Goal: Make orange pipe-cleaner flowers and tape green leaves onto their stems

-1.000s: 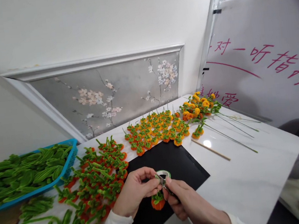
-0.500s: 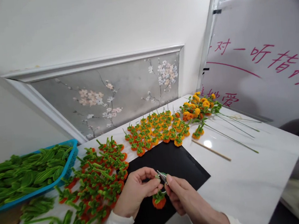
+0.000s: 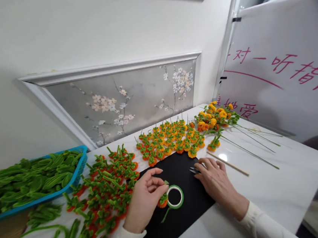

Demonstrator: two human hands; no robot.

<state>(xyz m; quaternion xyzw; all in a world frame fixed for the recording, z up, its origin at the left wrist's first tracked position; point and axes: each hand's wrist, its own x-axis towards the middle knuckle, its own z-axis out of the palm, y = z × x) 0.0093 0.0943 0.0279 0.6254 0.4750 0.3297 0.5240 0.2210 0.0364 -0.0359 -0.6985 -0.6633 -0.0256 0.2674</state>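
My left hand [image 3: 147, 198] pinches a small, thin green piece [image 3: 166, 183] above a fuzzy orange-and-green flower [image 3: 162, 202]. My right hand [image 3: 218, 180] lies palm down over pointed metal blades [image 3: 193, 171]; I cannot tell whether it grips them. Between them, a white-cored ring of green tape [image 3: 176, 207] lies on the flat black sheet [image 3: 192, 206], atop the glossy white bench [image 3: 271, 190].

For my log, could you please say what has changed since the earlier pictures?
The right hand has moved away from the left hand, rightward over the black mat, with the scissors; whether it has let go is unclear. The tape roll shows fully. The left hand still pinches something green; the basket stayed put.
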